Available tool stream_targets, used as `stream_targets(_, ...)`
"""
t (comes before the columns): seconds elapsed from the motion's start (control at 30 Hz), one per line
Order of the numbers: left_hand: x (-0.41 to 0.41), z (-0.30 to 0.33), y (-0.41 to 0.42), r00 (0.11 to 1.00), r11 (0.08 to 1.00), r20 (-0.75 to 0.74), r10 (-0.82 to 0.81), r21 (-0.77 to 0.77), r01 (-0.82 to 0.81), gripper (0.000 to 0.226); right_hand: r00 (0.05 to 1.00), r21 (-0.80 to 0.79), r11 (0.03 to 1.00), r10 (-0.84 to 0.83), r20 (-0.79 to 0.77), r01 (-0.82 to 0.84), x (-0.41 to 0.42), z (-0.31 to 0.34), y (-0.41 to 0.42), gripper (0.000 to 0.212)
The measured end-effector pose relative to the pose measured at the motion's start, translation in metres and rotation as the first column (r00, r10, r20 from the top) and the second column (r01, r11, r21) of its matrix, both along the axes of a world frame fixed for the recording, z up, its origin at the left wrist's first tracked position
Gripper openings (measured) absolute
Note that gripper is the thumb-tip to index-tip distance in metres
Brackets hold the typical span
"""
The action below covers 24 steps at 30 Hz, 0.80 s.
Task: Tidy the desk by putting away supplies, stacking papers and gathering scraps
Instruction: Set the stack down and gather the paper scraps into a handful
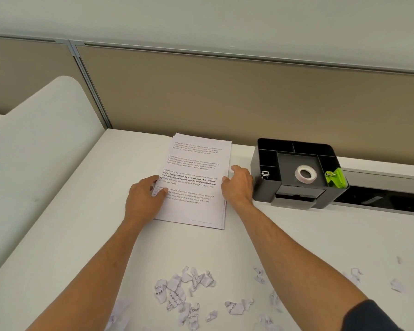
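Head view. The papers (196, 177) lie as a stack on the white desk (58, 247), near the back partition, just left of the organiser (299, 173). Sheets are thin, printed, rectangular; edges at the near right corner are slightly staggered, so squaring is judged unfinished.

Left hand (145, 199) rests on the stack's left edge, fingers curved loosely over the top sheet, thumb on the paper — pressing rather than gripping, as far as can be seen. Right hand (237, 185) stands against the right edge, fingers bent toward the sheets' side; whether it pinches any sheet cannot be told.

Handling judgement: the stack is light, limp and prone to sliding sheet over sheet on the smooth desk. Best held by both long edges, or tapped square on one edge.

Organiser: black, rigid plastic, compartmented, with a drawer at the front. It holds a tape roll (305, 174) in the centre tray, a green stapler (335, 179) at right, a binder clip (265, 174) at left.

Scraps (184, 292) — crumpled, torn printed paper — lie scattered along the near desk, not yet gathered. Very light; easily swept together.
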<state>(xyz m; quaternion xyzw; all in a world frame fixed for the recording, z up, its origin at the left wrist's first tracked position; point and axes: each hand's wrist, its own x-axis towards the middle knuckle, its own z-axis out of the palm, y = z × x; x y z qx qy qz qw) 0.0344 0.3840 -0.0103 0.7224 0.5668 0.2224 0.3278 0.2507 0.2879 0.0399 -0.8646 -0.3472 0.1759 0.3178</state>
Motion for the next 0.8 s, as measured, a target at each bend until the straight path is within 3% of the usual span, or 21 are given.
stream_targets(0.27, -0.004, 0.004, -0.003, 0.995, 0.997, 0.058, -0.076, 0.012, 0.076, 0.052, 0.992, -0.065, 0.991, 0.122, 0.037, -0.120, -0.008, -0.009, -0.004, 0.030)
stream_targets(0.47, -0.023, 0.013, -0.003, 0.961, 0.955, 0.005, -0.278, -0.110, 0.276, 0.098, 0.989, -0.020, 0.989, 0.147, -0.024, -0.147, -0.006, -0.006, -0.009, 0.036)
stream_targets(0.6, -0.040, 0.012, -0.003, 0.876, 0.888, -0.159, -0.456, -0.142, 0.437, 0.123, 0.964, -0.023, 0.964, 0.262, -0.047, -0.264, -0.006, -0.003, -0.027, 0.061)
stream_targets(0.7, -0.042, 0.010, -0.005, 0.839, 0.861, -0.192, -0.509, -0.103, 0.499, 0.121, 0.900, -0.121, 0.892, 0.436, -0.021, -0.435, -0.006, -0.005, -0.043, 0.088)
stream_targets(0.8, -0.041, 0.009, -0.005, 0.854, 0.875, -0.191, -0.483, -0.070, 0.479, 0.114, 0.822, -0.220, 0.799, 0.568, -0.030, -0.560, -0.009, -0.011, -0.052, 0.101)
